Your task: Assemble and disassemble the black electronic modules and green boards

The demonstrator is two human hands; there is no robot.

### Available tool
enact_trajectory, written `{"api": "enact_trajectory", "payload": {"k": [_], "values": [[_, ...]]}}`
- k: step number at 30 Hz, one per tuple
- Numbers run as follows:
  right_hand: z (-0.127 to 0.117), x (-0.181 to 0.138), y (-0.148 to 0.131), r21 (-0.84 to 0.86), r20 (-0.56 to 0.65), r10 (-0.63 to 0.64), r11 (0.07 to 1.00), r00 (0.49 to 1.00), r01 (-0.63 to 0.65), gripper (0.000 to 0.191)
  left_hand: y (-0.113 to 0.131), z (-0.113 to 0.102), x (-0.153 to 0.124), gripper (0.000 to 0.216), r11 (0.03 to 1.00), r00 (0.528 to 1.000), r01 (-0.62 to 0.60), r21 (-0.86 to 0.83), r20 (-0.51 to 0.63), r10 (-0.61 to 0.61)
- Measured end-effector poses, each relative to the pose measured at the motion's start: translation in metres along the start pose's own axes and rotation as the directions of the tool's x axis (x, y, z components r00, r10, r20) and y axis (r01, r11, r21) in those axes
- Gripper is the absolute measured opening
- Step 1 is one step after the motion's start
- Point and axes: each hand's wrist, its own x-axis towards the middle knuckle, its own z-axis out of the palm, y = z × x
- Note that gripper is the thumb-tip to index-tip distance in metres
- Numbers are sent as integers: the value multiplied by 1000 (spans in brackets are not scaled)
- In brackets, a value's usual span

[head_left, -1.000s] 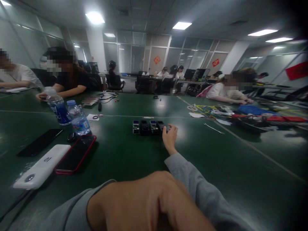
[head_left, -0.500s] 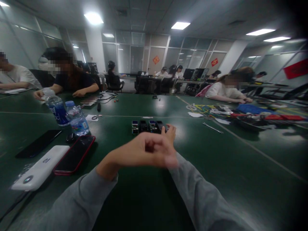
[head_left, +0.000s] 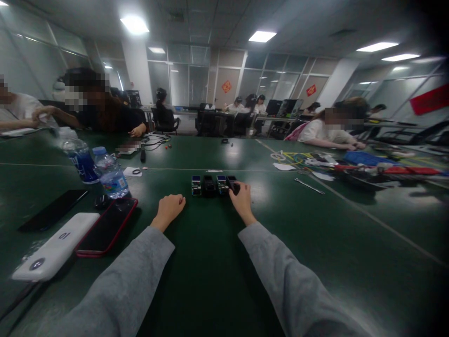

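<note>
A row of small devices stands on the green table ahead of me. At its left end is a green circuit board with a small screen (head_left: 196, 185). Beside it come a black casing (head_left: 209, 185) and a second circuit board with a screen (head_left: 221, 184). The rightmost black casing (head_left: 232, 181) is partly hidden by my right hand (head_left: 242, 197), whose thumb and fingers close around its near end. My left hand (head_left: 170, 209) rests on the table left of the row, fingers curled in, with nothing visible in it.
On the left lie a red-edged phone (head_left: 108, 228), a white power bank (head_left: 58, 244) and a black phone (head_left: 54, 209), near two bottles (head_left: 111, 174). A wrench (head_left: 309, 186) lies to the right, before a pile of cables and tools (head_left: 351, 164). Other people sit around the table.
My left hand has drawn back left and down from in front of the row onto the table. My right hand has shifted slightly left, its fingers now around the rightmost casing.
</note>
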Motion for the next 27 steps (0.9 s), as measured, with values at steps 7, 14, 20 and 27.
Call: {"api": "enact_trajectory", "payload": {"k": [7, 14, 20, 27], "values": [[-1, 2, 3, 102, -69, 107, 990, 992, -100, 36, 2, -2, 0, 40, 1000, 1000, -17, -10, 4, 17], [3, 5, 13, 70, -139, 202, 979, 970, -193, 39, 0, 0, 0, 40, 999, 999, -34, -5, -21, 34], [7, 6, 15, 11, -197, 246, 969, 949, -248, 40, 1, -1, -1, 40, 1000, 1000, -26, -13, 3, 26], [5, 5, 13, -91, -157, 104, 989, 982, -120, 44, 1, -2, -1, 40, 999, 1000, -23, -23, 10, 24]]}}
